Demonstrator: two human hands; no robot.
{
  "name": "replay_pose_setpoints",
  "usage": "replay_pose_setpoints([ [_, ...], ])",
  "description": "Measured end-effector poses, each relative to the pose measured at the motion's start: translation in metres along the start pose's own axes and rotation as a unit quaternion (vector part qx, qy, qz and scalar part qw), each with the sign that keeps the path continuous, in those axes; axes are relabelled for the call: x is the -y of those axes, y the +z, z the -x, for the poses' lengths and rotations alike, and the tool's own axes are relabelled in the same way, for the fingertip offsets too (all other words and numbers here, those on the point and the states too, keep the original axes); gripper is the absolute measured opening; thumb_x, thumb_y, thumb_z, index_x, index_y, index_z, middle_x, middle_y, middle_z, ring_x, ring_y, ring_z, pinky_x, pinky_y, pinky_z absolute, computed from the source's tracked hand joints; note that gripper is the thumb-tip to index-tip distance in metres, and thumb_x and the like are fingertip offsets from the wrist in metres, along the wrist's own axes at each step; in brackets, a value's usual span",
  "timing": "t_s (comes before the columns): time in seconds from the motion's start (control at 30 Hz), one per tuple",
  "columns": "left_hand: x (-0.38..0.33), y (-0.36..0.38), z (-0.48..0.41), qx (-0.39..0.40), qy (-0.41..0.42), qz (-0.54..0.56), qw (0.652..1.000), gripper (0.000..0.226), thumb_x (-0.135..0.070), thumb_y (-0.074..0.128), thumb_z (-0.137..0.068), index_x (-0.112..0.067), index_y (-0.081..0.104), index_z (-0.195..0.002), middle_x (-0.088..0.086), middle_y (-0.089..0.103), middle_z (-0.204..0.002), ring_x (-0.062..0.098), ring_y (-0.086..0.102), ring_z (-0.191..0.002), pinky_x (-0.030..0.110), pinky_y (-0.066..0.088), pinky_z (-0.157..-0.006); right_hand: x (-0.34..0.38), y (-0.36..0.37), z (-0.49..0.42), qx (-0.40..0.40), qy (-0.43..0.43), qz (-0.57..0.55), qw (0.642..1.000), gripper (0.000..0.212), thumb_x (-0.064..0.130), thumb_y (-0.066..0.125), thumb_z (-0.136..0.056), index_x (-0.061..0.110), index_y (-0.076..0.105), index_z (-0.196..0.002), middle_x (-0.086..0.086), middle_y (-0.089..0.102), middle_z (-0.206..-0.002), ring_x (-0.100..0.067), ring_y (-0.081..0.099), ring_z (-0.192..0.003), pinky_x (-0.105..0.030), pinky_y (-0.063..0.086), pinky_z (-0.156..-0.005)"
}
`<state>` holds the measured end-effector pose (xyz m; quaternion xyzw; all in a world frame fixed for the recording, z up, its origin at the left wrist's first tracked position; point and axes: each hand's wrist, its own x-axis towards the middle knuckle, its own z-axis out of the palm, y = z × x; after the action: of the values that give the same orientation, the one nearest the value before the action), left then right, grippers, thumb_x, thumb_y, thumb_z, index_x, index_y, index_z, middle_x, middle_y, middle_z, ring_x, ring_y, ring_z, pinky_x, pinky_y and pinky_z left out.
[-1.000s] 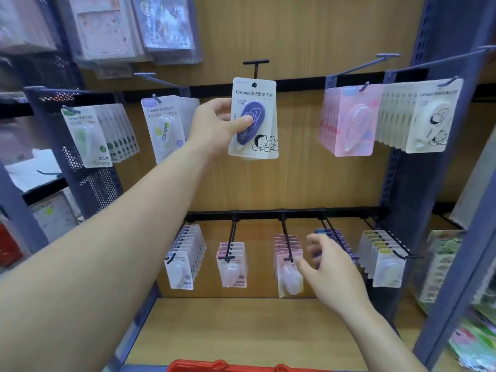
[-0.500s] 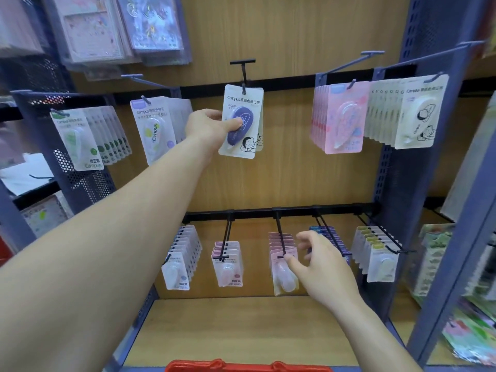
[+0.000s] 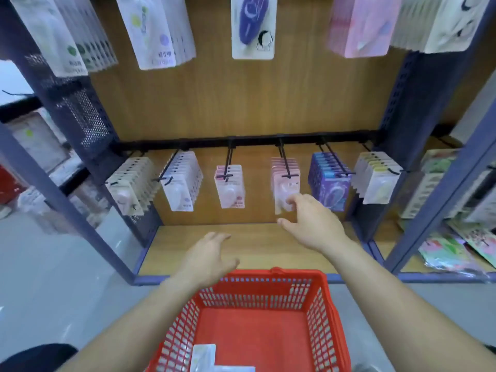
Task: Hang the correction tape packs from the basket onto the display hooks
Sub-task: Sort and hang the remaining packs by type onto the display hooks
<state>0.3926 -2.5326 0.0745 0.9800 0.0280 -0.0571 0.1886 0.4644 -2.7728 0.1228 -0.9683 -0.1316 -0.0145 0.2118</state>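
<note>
- Your left hand has let go of the purple pack, which now hangs free in the upper row, so that one looks done.
- Its grip is wide and empty, lowered to the far rim of the red basket.
- Your right hand stays at the pink packs on the lower row; blur hides whether it grips them.
- The remaining packs wait in the basket's near end.

Shop rack in front of me, under even indoor light.
Its wooden back panel sits between blue metal posts, with a perforated side panel on my left and a black rail across. Below lies a wooden shelf; the floor is pale grey, and another blue rack stands right.
</note>
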Motion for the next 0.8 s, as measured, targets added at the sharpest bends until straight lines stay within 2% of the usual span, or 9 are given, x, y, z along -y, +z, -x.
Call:
replay_pose_setpoints([
  [0.13,0.040,0.077,0.018,0.091,-0.022,0.010,0.996,0.074,-0.048,0.067,-0.092,-0.014,0.043,-0.153,0.007,0.046,-0.155,0.022,0.043,-0.144,0.029,0.033,-0.118,-0.018,0.065,0.024,0.106,0.014,0.048,0.993,0.057,0.052,0.067,-0.091,0.023,0.051,-0.137,-0.002,0.057,-0.133,-0.027,0.057,-0.126,-0.041,0.050,-0.099],
  [0.23,0.069,0.126,0.026,0.138,-0.052,0.029,0.989,0.073,-0.042,0.068,-0.093,-0.007,0.044,-0.151,0.013,0.047,-0.154,0.024,0.043,-0.144,0.027,0.029,-0.119,-0.038,0.124,0.048,0.175,0.027,0.051,0.983,0.057,0.050,0.068,-0.091,0.021,0.051,-0.137,-0.006,0.058,-0.135,-0.029,0.057,-0.127,-0.039,0.048,-0.101],
  [0.4,0.114,0.196,0.038,0.225,-0.109,0.035,0.968,0.077,-0.046,0.072,-0.090,-0.008,0.043,-0.151,0.015,0.051,-0.149,0.028,0.048,-0.138,0.031,0.036,-0.113,-0.071,0.233,0.089,0.294,0.070,-0.001,0.953,0.057,0.045,0.071,-0.091,0.011,0.054,-0.133,-0.015,0.060,-0.134,-0.030,0.057,-0.127,-0.036,0.045,-0.106],
  [0.5,0.133,0.228,0.044,0.255,-0.130,0.018,0.958,0.087,-0.051,0.076,-0.084,-0.014,0.039,-0.154,0.015,0.047,-0.152,0.032,0.045,-0.140,0.034,0.037,-0.114,-0.082,0.288,0.110,0.371,0.087,-0.018,0.924,0.058,0.045,0.072,-0.090,0.011,0.055,-0.135,-0.014,0.059,-0.136,-0.031,0.056,-0.128,-0.037,0.044,-0.108],
  [0.63,0.151,0.258,0.047,0.275,-0.151,0.004,0.950,0.114,-0.053,0.085,-0.073,-0.013,0.022,-0.159,0.014,0.028,-0.162,0.033,0.027,-0.150,0.038,0.022,-0.122,-0.090,0.342,0.128,0.420,0.068,-0.028,0.905,0.063,0.047,0.074,-0.086,0.018,0.055,-0.138,-0.009,0.058,-0.140,-0.029,0.054,-0.130,-0.037,0.042,-0.110],
  [0.73,0.164,0.276,0.052,0.267,-0.224,0.045,0.936,0.125,-0.049,0.090,-0.070,-0.006,0.013,-0.159,0.020,0.011,-0.164,0.034,0.016,-0.154,0.036,0.021,-0.123,-0.089,0.369,0.133,0.452,0.046,-0.028,0.890,0.074,0.051,0.077,-0.081,0.019,0.051,-0.143,-0.007,0.054,-0.147,-0.028,0.050,-0.135,-0.035,0.039,-0.112],
  [0.8,0.173,0.286,0.054,0.267,-0.262,0.087,0.923,0.126,-0.042,0.091,-0.073,-0.001,0.009,-0.159,0.021,0.012,-0.164,0.032,0.017,-0.154,0.032,0.022,-0.121,-0.086,0.381,0.136,0.478,0.031,-0.029,0.877,0.086,0.051,0.082,-0.077,0.019,0.046,-0.148,-0.005,0.051,-0.152,-0.027,0.048,-0.137,-0.033,0.039,-0.112],
])
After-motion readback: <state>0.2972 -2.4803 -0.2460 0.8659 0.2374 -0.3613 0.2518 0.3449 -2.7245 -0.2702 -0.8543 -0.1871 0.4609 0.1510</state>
